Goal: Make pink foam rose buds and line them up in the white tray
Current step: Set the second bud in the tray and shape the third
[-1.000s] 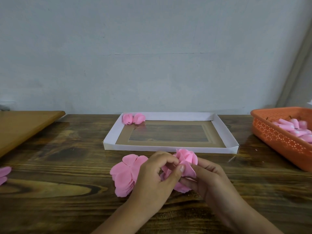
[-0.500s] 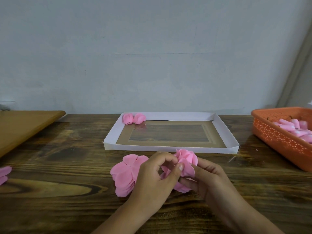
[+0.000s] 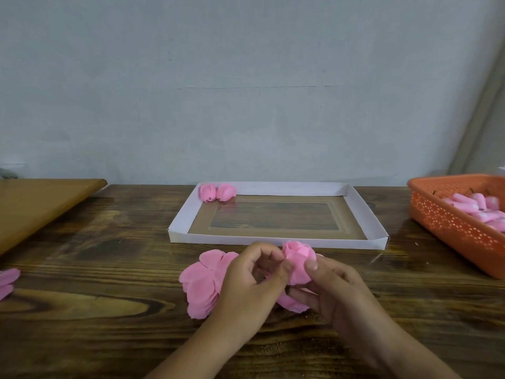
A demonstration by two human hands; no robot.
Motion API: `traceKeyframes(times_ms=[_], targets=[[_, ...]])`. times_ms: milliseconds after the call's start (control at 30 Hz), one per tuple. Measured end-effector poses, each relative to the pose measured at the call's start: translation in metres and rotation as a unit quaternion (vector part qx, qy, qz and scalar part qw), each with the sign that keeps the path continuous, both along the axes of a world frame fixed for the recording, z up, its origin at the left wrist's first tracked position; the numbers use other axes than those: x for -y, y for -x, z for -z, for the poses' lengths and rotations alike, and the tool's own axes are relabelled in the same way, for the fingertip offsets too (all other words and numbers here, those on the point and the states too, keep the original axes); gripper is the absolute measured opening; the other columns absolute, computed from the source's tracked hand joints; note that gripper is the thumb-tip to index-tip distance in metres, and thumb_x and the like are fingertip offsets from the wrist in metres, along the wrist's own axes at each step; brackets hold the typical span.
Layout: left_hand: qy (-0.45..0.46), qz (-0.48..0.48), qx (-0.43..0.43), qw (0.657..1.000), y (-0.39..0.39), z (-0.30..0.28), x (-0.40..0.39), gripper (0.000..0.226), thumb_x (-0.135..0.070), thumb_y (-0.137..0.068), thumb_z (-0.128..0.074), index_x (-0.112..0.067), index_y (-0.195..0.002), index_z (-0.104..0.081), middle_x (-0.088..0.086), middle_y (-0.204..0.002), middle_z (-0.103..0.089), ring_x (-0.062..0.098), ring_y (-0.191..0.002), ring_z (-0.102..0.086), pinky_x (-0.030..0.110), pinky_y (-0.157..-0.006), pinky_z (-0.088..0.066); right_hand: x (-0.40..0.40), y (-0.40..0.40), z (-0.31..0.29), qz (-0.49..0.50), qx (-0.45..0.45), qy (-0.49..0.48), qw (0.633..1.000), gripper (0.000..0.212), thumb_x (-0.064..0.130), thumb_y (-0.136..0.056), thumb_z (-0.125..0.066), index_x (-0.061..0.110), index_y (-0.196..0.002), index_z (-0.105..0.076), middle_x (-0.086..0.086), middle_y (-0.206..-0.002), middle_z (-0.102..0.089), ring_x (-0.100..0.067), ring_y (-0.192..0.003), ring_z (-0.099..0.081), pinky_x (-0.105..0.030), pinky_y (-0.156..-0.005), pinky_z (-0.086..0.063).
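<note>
Head view, left to right: loose petals lie on the worktop; the left hand and right hand both pinch a half-rolled rose bud just before the white tray. A slack grip could let the foam spring open. Its base is hidden; the orange basket is cropped.

A half-wrapped pink foam rose bud stands upright between the thumbs of both hands. Loose pink petals lie flat just left of the left hand. Beyond the hands, the white tray holds two finished buds in its far-left corner.
</note>
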State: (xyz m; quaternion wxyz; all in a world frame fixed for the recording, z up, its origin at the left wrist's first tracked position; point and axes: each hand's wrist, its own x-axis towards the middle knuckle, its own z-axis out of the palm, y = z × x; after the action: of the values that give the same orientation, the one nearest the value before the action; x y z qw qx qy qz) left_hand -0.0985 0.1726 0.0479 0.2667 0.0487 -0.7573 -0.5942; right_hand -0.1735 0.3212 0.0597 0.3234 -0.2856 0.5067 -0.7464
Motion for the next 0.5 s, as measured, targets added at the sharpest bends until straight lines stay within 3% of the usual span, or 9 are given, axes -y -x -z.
traceKeyframes(times_ms=[133, 200, 367, 500], targets=[[0.014, 0.008, 0.007, 1.0, 0.0002, 0.0029, 0.0014, 0.003, -0.039, -0.086, -0.07, -0.037, -0.088, -0.069, -0.005, -0.086, -0.072, 0.015, -0.085, -0.07, 0.029, -0.075, -0.058, 0.0, 0.0011, 0.0057, 0.029, -0.054, -0.033, 0.998, 0.03, 0.025, -0.084, -0.077, 0.008, -0.11, -0.077, -0.031, -0.12, -0.063, -0.045, -0.113, -0.064, -0.041, -0.095, -0.058], [0.025, 0.008, 0.007, 1.0, 0.0003, 0.0036, 0.0008, 0.014, -0.05, -0.081, -0.065, -0.04, -0.091, -0.067, -0.009, -0.09, -0.072, 0.013, -0.088, -0.07, 0.027, -0.077, -0.058, 0.0004, 0.0022, 0.0077, 0.042, -0.06, -0.038, 0.997, 0.027, 0.021, -0.086, -0.077, 0.011, -0.11, -0.077, -0.032, -0.12, -0.063, -0.044, -0.112, -0.065, -0.044, -0.096, -0.057], [0.002, 0.015, 0.002, 1.0, 0.0019, 0.0044, 0.0029, 0.027, -0.058, -0.075, -0.074, -0.04, -0.095, -0.068, -0.007, -0.095, -0.075, 0.015, -0.091, -0.073, 0.028, -0.077, -0.06, 0.0007, 0.0017, 0.0051, 0.032, -0.074, -0.026, 0.996, 0.029, 0.026, -0.088, -0.075, 0.016, -0.115, -0.076, -0.021, -0.122, -0.068, -0.035, -0.112, -0.069, -0.036, -0.091, -0.058], [-0.045, 0.022, 0.013, 0.999, 0.0027, 0.004, 0.0047, 0.044, -0.056, -0.068, -0.081, -0.036, -0.106, -0.07, -0.001, -0.1, -0.076, 0.018, -0.095, -0.073, 0.042, -0.084, -0.062, -0.0004, 0.001, 0.0062, 0.049, -0.117, -0.029, 0.992, 0.026, 0.024, -0.089, -0.072, 0.011, -0.111, -0.077, -0.023, -0.114, -0.071, -0.041, -0.11, -0.067, -0.049, -0.095, -0.057]])
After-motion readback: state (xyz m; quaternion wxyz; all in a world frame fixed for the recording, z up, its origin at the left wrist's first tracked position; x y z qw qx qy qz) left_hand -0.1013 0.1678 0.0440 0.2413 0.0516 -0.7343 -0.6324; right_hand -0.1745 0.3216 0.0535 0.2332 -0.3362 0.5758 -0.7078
